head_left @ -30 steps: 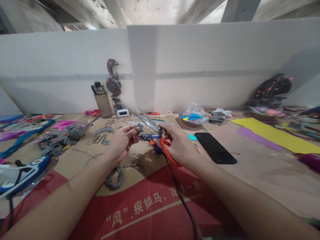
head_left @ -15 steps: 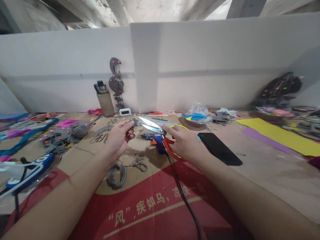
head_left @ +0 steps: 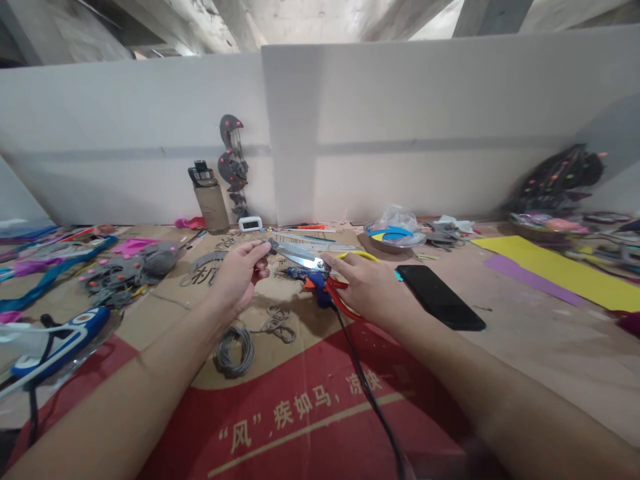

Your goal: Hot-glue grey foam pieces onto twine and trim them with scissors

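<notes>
My right hand [head_left: 367, 288] grips the orange handles of a pair of scissors [head_left: 305, 260], whose steel blades point left. My left hand [head_left: 240, 275] pinches a small grey piece [head_left: 273, 245] between thumb and fingers, right at the blade tips. Under the scissors lies a blue glue gun [head_left: 310, 280] with a black cord [head_left: 367, 393] running toward me. Both hands hover above a brown and red cardboard sheet [head_left: 300, 407].
A coil of grey cord [head_left: 233, 350] lies near my left forearm. A black phone [head_left: 440, 297] rests to the right, with yellow and purple sheets [head_left: 545, 270] beyond. Grey cut-outs with pink dots [head_left: 125, 273], a water bottle [head_left: 207, 200] and a bowl [head_left: 395, 235] stand by the white wall.
The scissors tilted from pointing up-left to level and their blades closed onto the grey piece. My left hand rose slightly to meet them.
</notes>
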A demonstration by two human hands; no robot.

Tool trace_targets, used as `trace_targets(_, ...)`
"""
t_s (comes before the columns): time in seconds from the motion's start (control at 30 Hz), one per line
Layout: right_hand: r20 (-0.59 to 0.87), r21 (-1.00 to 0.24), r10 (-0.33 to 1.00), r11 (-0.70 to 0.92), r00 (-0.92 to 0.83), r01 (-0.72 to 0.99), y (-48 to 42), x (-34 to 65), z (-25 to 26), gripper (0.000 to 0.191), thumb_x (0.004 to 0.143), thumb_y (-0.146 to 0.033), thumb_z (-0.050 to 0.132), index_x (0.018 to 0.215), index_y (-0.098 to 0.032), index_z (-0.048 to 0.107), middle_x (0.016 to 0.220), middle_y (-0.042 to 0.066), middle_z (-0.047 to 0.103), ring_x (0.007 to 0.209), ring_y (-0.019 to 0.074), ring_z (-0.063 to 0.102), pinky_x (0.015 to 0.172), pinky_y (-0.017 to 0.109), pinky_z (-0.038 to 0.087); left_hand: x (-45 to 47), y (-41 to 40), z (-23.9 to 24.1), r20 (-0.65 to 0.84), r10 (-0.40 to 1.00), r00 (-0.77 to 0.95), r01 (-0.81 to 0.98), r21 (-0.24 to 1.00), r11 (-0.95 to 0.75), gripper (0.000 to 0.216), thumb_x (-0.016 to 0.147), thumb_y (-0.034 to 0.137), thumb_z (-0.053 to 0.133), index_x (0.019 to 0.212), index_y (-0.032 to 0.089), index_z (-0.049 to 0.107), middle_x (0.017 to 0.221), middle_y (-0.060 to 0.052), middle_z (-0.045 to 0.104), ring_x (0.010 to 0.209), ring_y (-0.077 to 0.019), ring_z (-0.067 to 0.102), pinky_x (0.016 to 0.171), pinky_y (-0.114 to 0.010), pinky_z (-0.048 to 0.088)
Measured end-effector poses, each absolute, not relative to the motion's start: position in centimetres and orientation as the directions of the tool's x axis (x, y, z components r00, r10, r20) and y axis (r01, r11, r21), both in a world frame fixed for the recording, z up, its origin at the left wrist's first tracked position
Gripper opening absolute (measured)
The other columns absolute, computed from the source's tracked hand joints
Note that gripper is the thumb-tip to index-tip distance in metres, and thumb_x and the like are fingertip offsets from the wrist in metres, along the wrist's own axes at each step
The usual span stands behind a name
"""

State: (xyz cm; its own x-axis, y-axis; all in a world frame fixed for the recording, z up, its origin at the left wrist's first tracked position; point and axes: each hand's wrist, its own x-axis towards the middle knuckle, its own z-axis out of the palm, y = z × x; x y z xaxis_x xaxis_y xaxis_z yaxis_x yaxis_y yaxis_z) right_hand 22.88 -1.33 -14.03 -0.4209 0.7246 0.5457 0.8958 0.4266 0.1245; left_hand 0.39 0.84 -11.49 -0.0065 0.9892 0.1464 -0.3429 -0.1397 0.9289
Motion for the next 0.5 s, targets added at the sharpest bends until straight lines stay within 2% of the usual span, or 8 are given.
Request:
trace_targets(0.2,0.534,0.127,0.736,0.417,-0.417,0.900,-1.40,22.92,-13.95,0.044,0.084,-0.023,0.042,0.128,-0.029,0.046,0.097,0.008,0.064,0.084,0.0206,0.057,0.066,0.028,0.036,0.33,0.83,-11.52,0.154,0.988,0.021,-0.372,0.918,-0.135,0.022,0.063,0.021,0.073,0.064,0.013,0.053,0.053,0.005,0.039,0.046,-0.0038,0.036,0.041,-0.017,0.030)
trace_targets(0.5,0.530,0.131,0.740,0.411,-0.414,0.902,-1.43,23.08,-13.76,0.049,0.081,-0.016,0.043,0.128,-0.030,0.045,0.099,0.007,0.064,0.086,0.0205,0.057,0.067,0.028,0.037,0.22,1.20,-11.29,0.033,0.998,0.062,-0.433,0.901,-0.003,0.021,0.062,0.016,0.073,0.064,0.013,0.052,0.055,0.004,0.043,0.045,-0.0027,0.037,0.039,-0.015,0.030)
